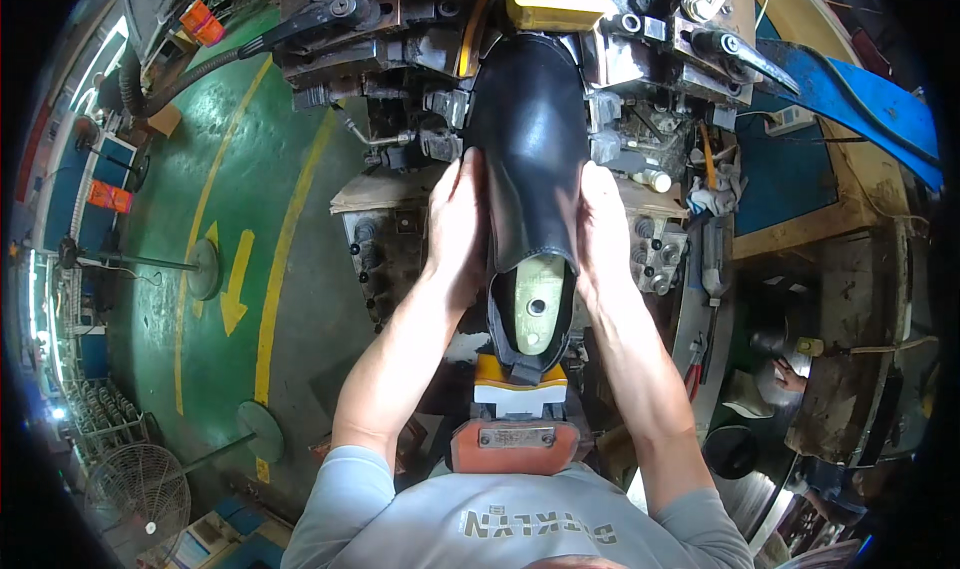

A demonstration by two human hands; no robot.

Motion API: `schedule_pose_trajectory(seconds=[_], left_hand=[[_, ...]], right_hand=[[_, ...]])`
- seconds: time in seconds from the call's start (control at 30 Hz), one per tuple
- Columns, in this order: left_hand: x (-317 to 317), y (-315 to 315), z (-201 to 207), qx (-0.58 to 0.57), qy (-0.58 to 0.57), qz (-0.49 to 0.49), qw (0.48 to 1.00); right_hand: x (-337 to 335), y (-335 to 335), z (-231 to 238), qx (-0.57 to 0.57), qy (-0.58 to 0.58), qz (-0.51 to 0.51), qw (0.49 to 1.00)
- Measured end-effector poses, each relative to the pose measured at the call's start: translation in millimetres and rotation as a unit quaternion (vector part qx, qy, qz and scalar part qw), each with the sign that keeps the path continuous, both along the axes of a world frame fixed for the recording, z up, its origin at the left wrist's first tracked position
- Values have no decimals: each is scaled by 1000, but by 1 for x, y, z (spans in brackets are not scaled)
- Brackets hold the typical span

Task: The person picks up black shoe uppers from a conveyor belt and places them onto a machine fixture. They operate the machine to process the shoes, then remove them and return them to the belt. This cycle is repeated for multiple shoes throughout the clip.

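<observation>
A black leather shoe upper (530, 139) sits on a pale green shoe last (540, 314), toe end away from me, inside a lasting machine (400, 59). The last's top, with a round hole in it, shows through the upper's opening. My left hand (458, 217) presses along the upper's left side, fingers mostly hidden beneath it. Against the opposite side, my right hand (604, 219) grips in the same way, so the upper is between both palms. Its heel end lies just above a yellow and white support (520, 389).
Metal clamps (440, 139) flank the upper, and a yellow block (558, 9) is over its toe. An orange-red pad (515, 447) is near my chest. Control knobs (365, 254) line the machine. Left are a green floor (230, 149) and a fan (137, 499); another person's hand (790, 377) shows right.
</observation>
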State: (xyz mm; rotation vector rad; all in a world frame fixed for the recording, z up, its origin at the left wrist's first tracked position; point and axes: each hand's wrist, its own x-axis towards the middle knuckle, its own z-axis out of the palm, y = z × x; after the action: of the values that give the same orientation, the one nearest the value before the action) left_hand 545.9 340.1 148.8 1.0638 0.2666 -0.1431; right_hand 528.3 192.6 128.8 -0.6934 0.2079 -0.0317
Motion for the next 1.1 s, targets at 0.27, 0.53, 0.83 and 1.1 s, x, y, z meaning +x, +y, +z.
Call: schedule_pose_trajectory(seconds=[0.27, 0.53, 0.83, 1.1], left_hand=[[4, 4, 2, 20, 26, -11, 999], [8, 4, -14, -4, 91, 17, 996], [-2, -1, -32, -4, 17, 66, 998], [0, -1, -35, -37, 51, 74, 995]], right_hand=[[-1, 4, 15, 93, 11, 41, 995], [19, 0, -20, 97, 53, 18, 994], [6, 4, -29, -240, 4, -115, 964], [15, 9, -14, 11, 63, -43, 997]])
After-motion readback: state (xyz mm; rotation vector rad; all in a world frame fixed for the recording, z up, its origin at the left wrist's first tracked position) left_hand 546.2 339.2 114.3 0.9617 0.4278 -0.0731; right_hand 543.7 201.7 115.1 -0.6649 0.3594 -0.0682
